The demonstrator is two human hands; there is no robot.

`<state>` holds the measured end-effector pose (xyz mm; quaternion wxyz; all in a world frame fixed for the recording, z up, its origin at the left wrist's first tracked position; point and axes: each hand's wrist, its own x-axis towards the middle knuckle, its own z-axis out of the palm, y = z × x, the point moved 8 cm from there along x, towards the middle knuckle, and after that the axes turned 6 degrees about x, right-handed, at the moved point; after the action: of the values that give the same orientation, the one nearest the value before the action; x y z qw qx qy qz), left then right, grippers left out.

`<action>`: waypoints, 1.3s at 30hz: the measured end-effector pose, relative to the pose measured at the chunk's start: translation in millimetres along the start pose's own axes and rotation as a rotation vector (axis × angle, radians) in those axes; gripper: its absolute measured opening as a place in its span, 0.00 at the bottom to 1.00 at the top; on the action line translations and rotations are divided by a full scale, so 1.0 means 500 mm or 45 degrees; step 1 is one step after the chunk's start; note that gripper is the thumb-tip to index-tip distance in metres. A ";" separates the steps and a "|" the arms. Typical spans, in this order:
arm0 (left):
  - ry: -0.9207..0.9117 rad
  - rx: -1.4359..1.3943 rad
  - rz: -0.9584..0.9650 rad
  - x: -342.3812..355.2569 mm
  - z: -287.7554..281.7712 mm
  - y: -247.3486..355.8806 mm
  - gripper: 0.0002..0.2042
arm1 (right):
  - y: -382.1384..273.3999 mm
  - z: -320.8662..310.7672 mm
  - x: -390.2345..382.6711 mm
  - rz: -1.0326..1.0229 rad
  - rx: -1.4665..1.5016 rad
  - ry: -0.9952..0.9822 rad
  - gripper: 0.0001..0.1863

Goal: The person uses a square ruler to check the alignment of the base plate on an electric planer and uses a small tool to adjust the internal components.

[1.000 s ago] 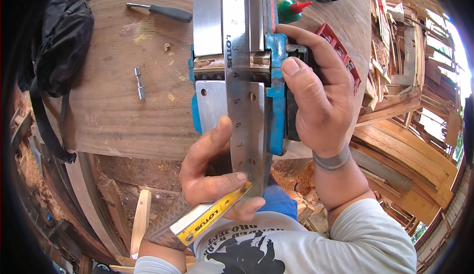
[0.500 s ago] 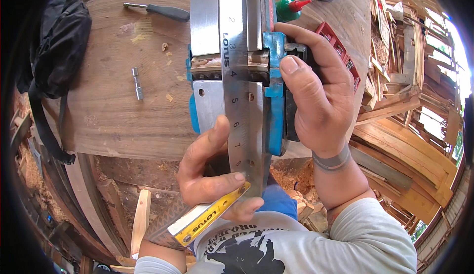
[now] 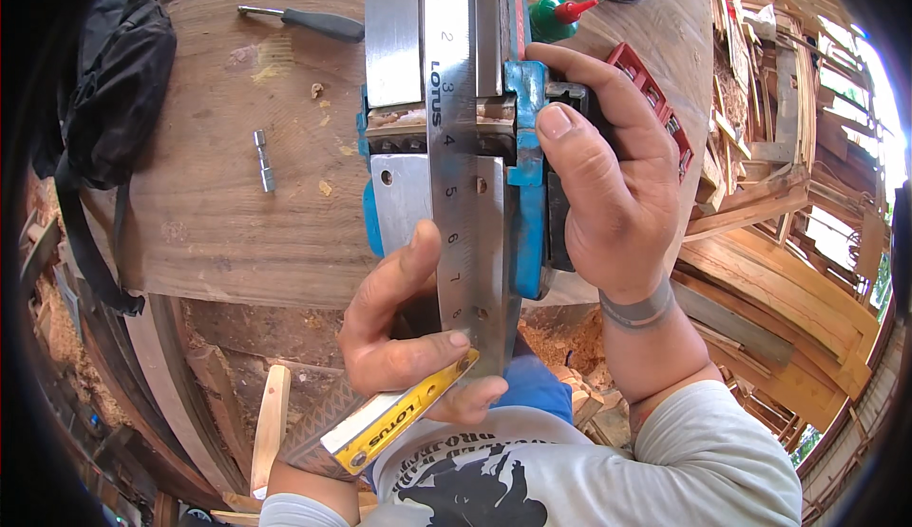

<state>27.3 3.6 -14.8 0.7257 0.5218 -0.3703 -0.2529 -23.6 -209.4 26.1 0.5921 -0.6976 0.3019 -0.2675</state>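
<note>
With the blue electric planer gripped sole-up over the wooden bench in the clenched right hand, the try square, pinched at its yellow stock by the left hand, is best kept flat across both sole plates.

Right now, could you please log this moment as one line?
left hand: holds try square flat on sole | right hand: grips upturned blue electric planer | under: wooden bench
</note>
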 end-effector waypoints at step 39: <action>0.219 -0.096 -0.003 -0.149 -0.066 -0.033 0.34 | 0.047 0.440 0.309 -0.336 -1.985 -1.588 0.30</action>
<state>9.5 73.4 -57.0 0.7737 0.5144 -0.2961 -0.2218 239.1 -179.8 -28.9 -0.0116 -0.9338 -0.0507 0.3541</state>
